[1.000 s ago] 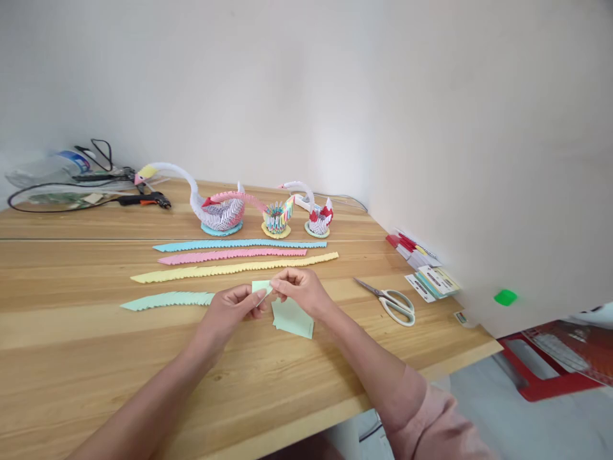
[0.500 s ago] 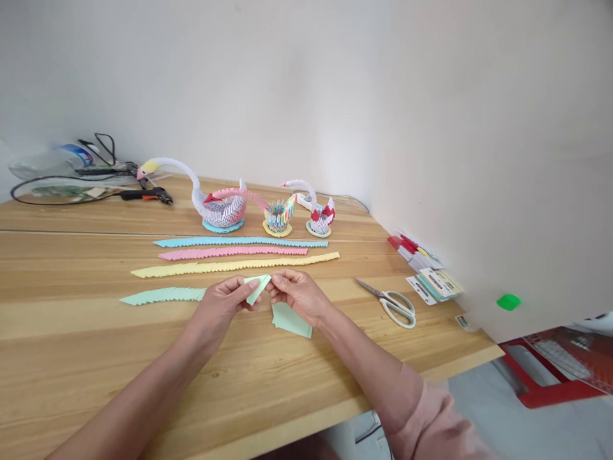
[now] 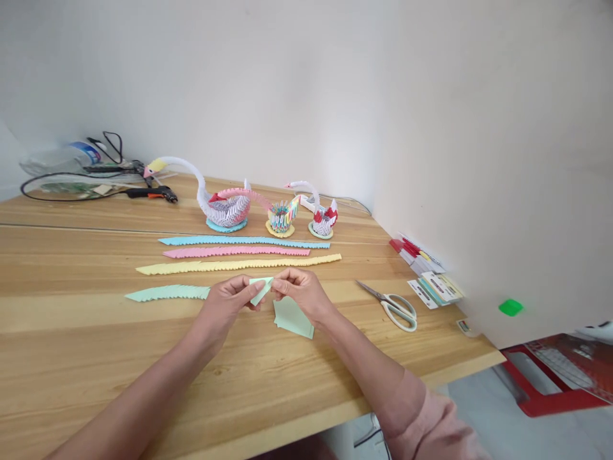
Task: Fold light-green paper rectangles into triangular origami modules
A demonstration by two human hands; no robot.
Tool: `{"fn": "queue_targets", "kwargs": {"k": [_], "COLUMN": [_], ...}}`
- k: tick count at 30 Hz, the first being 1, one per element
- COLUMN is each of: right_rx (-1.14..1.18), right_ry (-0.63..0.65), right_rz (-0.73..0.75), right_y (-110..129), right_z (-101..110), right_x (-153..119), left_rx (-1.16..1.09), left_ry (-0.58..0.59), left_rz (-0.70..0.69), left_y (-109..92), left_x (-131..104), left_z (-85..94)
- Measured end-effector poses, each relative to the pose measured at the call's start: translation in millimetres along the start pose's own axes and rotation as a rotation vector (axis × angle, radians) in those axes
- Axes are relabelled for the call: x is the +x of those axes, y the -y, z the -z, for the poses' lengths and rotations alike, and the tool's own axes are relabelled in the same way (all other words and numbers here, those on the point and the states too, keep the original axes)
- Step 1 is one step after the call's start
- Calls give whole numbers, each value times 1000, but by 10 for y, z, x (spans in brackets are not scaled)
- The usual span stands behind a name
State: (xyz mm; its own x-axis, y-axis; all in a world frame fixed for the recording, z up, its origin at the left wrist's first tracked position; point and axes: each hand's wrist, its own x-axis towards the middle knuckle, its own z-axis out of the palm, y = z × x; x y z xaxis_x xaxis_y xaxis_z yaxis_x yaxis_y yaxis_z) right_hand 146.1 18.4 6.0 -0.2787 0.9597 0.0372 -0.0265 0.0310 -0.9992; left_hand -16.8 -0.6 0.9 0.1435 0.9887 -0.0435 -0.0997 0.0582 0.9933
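Evidently both hands pinch, fingertips closed, left hand (image 3: 225,303) and right hand (image 3: 305,296) on the green paper (image 3: 262,293); edges best aligned before creasing firmly.

Your two hands work close together near frame centre. Left hand (image 3: 233,297): thumb laid over curled fingers, pinching. Right hand (image 3: 302,295): thumb and forefinger pinched, pointing left. Your left forearm (image 3: 153,390) slants up from lower left; right forearm (image 3: 368,361) from lower right.
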Motion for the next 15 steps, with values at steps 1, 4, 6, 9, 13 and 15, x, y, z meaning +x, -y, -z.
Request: {"fn": "queue_targets", "kwargs": {"k": [1, 4, 6, 9, 13, 15], "right_rx": [-34, -121, -177, -241, -247, -357], "right_ry": [-3, -27, -51, -54, -12, -30], "right_rz": [14, 52, 77, 124, 206, 290], "right_y": [5, 0, -13, -18, 26, 47], "right_z": [-3, -19, -26, -12, 46, 69], "right_x": [-2, -7, -9, -15, -28, -31], "left_rx": [23, 77, 93, 59, -71, -110], "left_ry": [-6, -16, -13, 16, 62, 67], "left_rz": [-6, -28, -35, -25, 40, 63], "left_y": [-9, -31, -38, -37, -33, -30], "left_x": [-5, -23, -29, -19, 6, 12], "left_z": [-3, -11, -9, 10, 47, 57]}}
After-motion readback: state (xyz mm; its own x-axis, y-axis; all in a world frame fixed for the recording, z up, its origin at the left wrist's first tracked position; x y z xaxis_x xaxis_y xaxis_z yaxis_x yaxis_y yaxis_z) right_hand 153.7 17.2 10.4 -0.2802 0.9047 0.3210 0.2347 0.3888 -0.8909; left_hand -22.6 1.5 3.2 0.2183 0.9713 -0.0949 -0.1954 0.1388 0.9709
